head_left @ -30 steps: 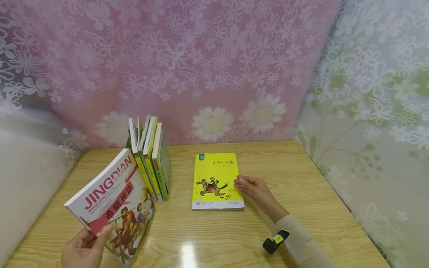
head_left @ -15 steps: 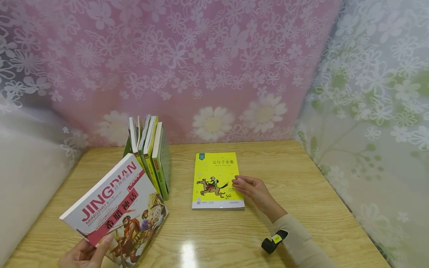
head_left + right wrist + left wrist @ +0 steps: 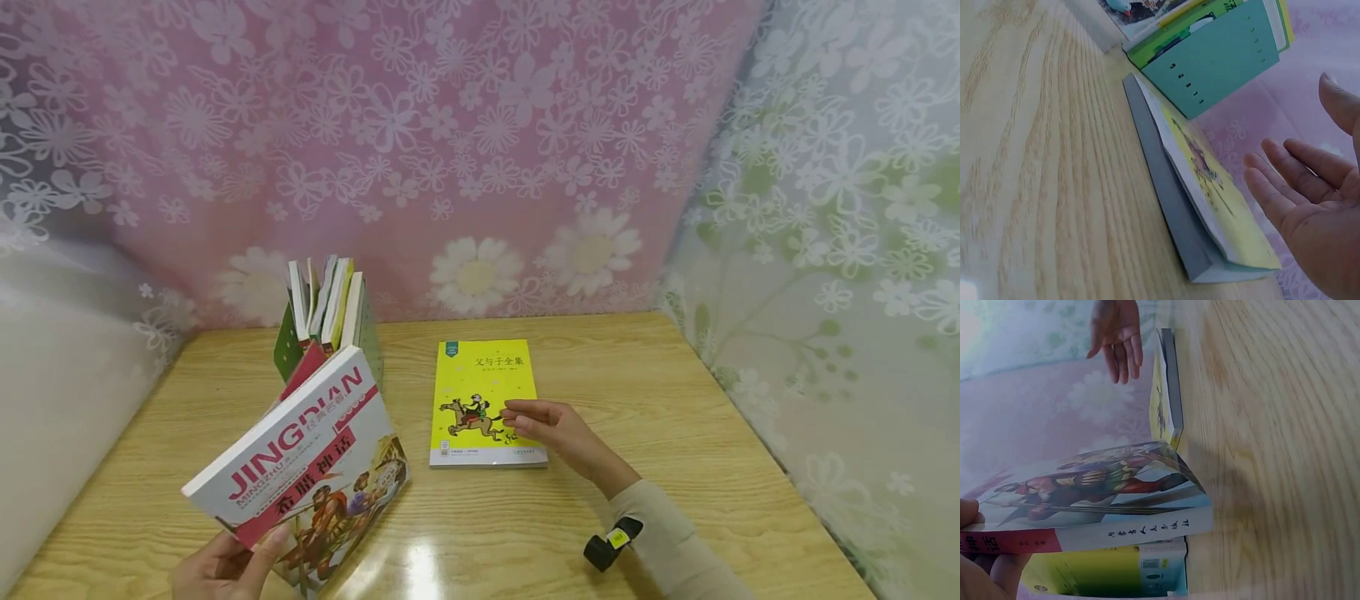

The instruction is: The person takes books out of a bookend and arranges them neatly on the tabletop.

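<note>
My left hand (image 3: 228, 569) pinches a white paperback book (image 3: 330, 467) with a red band and painted figures, thumb on the cover. The book is tilted, standing in front of the upright row of books. Its spine (image 3: 1122, 534) shows in the left wrist view. A yellow book (image 3: 476, 382) with a horse drawing lies flat, cover up, in the middle of the table. Over its lower right edge is my right hand (image 3: 566, 437), fingers extended. The right wrist view shows a gap between those fingers (image 3: 1300, 172) and the yellow cover.
Several books (image 3: 324, 304) stand upright between green bookends (image 3: 287, 343) at the back left, their lower parts hidden by the held book. The wooden table (image 3: 615, 358) meets a pink flowered backdrop (image 3: 480, 167) behind and pale cloth at both sides.
My left hand has moved right with the white book, which now covers more of the row and lets a red edge show behind it. My right hand has shifted slightly left over the yellow book.
</note>
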`<state>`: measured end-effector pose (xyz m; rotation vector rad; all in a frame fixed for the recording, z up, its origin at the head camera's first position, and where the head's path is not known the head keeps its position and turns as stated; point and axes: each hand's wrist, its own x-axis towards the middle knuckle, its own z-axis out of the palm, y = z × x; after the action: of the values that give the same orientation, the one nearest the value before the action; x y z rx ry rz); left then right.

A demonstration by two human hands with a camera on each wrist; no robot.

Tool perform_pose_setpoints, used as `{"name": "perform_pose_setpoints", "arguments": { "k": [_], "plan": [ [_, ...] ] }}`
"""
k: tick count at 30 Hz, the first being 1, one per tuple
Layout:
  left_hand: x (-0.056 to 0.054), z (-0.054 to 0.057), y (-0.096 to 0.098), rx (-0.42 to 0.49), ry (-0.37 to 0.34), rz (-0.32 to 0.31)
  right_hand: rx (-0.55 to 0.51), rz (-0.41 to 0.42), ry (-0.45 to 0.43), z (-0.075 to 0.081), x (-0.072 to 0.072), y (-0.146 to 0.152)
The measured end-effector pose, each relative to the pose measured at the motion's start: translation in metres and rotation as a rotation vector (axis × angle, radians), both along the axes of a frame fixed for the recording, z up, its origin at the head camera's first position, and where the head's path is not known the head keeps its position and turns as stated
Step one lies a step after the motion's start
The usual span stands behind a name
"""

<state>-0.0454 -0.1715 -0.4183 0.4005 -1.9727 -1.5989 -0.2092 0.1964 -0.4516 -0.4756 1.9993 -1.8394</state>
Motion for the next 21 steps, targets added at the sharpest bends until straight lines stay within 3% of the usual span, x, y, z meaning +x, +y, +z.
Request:
{"name": "perform_pose_setpoints", "arguments": {
  "k": [5, 16, 21],
  "plan": [
    [-0.002, 0.003, 0.011, -0.134, 0.065, -0.092, 0.015, 0.03, 0.015, 0.009, 0.004, -0.007],
    [-0.022, 0.009, 0.038, -0.155, 0.103, -0.377, -0.032, 0.092, 0.042, 0.023, 0.018, -0.015],
    [-0.038, 0.009, 0.045, -0.127, 0.173, -0.529, 0.003, 0.087, 0.073, 0.025, 0.022, -0.014]
  ]
}}
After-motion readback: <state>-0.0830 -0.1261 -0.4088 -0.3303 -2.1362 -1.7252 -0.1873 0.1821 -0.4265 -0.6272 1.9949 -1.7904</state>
